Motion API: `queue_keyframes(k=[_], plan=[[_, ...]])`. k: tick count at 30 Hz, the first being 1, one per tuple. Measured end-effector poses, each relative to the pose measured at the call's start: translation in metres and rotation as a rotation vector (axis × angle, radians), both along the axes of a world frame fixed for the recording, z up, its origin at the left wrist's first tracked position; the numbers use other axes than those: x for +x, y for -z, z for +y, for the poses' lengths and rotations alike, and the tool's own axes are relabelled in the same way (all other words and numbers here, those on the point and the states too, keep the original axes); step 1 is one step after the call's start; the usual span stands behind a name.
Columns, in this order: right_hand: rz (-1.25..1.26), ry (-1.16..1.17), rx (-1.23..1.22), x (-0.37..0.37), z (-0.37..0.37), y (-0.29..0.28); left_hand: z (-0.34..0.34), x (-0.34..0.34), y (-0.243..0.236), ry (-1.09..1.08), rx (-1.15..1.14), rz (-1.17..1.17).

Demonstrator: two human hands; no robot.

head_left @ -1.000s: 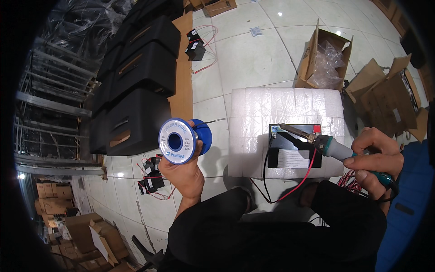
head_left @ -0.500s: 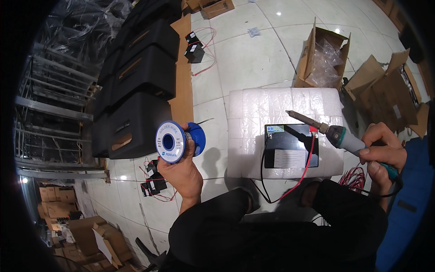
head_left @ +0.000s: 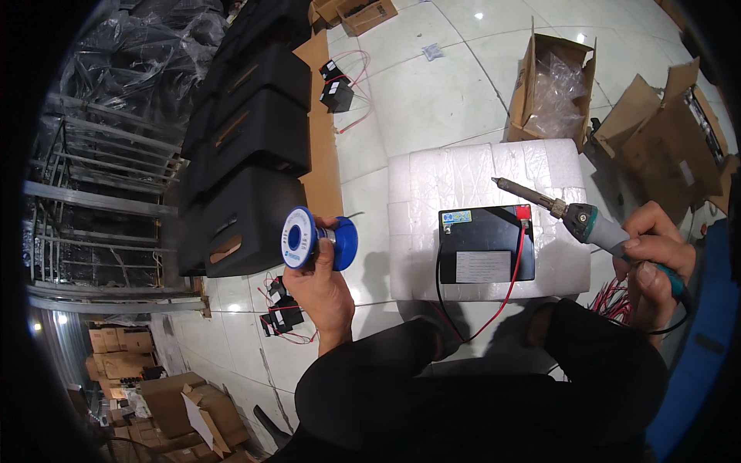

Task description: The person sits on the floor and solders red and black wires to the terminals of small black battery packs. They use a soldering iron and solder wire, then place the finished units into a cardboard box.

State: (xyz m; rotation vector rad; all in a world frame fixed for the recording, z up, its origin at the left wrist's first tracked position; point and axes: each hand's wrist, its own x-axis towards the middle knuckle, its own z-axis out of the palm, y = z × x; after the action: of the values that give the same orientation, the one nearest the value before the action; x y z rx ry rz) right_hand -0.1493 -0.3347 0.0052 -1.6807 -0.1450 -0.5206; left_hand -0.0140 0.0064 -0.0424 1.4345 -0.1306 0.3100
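My left hand [head_left: 326,297] is closed round a blue and white spool of solder wire [head_left: 347,244], held up on the left with a loose wire end sticking out. In my right hand [head_left: 656,258] is a soldering iron [head_left: 601,232], gripped by its grey and green handle, its tip pointing left above the far part of a white foam block [head_left: 567,266]. On that block lies a black battery [head_left: 482,235] with a pale label. A black wire [head_left: 438,274] runs from its left terminal and a red wire [head_left: 515,274] from its right terminal, both hanging over the near edge.
Black moulded cases [head_left: 255,224] line the left. Small black batteries with wires [head_left: 282,309] lie on the tiled floor, with others [head_left: 336,94] farther off. Open cardboard boxes [head_left: 522,92] stand at the far right. Bundled red and black wires [head_left: 610,301] lie below my right hand.
The view has shifted slightly. The spool in my left hand has turned, so its printed face shows more from the side. Both hands keep their holds, and the battery stays on the foam.
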Motion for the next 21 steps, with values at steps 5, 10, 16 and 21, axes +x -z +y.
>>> queue_keyframes(k=[5, 10, 16, 21], plan=[[0.067, -0.075, -0.006, 0.006, 0.004, -0.004, -0.007, -0.004, -0.003, 0.089, 0.255, -0.113], [0.044, -0.164, -0.083, 0.017, 0.009, -0.004, -0.01, -0.004, -0.003, 0.057, 0.439, -0.132], [0.052, -0.204, -0.101, 0.022, 0.015, -0.002, -0.009, 0.002, 0.002, 0.064, 0.512, -0.203], [0.054, -0.194, -0.105, 0.022, 0.019, -0.002, -0.01, 0.002, 0.003, 0.108, 0.508, -0.257]])
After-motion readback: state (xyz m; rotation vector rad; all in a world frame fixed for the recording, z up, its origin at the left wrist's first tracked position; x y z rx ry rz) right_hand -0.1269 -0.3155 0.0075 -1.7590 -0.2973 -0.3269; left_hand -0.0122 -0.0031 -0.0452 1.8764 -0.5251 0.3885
